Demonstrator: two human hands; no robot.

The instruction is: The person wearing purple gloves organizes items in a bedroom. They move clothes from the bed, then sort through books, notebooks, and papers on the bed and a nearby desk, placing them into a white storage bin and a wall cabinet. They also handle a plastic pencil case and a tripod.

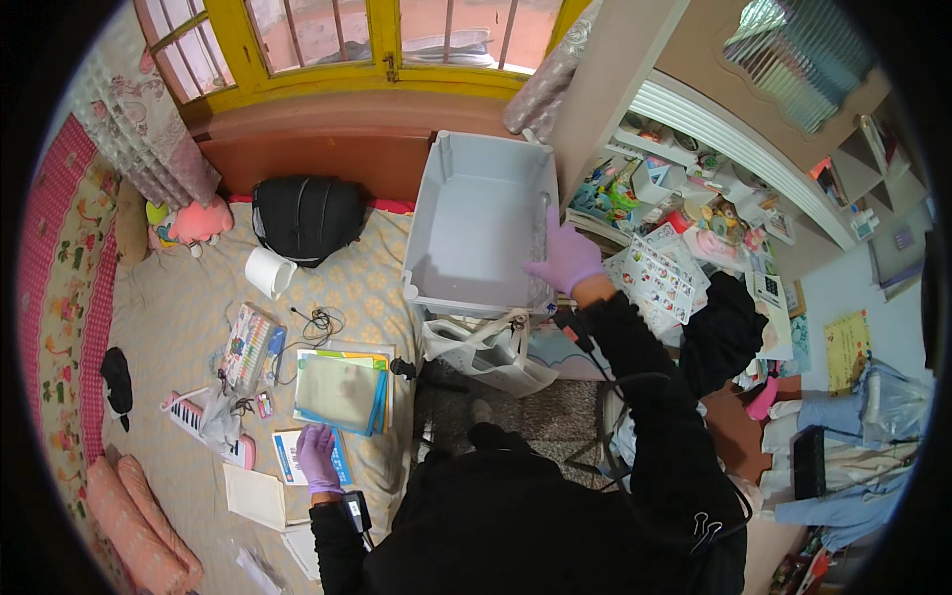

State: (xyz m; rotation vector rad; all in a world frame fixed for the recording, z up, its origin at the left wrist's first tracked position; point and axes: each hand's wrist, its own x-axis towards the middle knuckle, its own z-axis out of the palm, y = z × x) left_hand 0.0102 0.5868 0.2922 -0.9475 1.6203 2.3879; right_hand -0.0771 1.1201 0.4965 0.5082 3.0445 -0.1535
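My right hand (567, 256), in a purple glove, lies on the right wall of a grey plastic storage bin (476, 223), thumb and fingers spread along its rim. No items show inside the bin. Below its front edge hangs a white bag (483, 349). My left hand (317, 455), gloved the same way, rests over a blue and white printed booklet (288, 454) on the bed; whether its fingers grip the booklet cannot be told. Just above it lies a stack of folders and papers (338, 390).
The bed (387, 260) holds a black backpack (309, 219), a white roll (269, 272), a marker set (249, 346), a black cable (321, 323) and a toy keyboard (186, 416). At right, a cluttered desk bears sticker sheets (658, 279) and a black cloth (721, 335).
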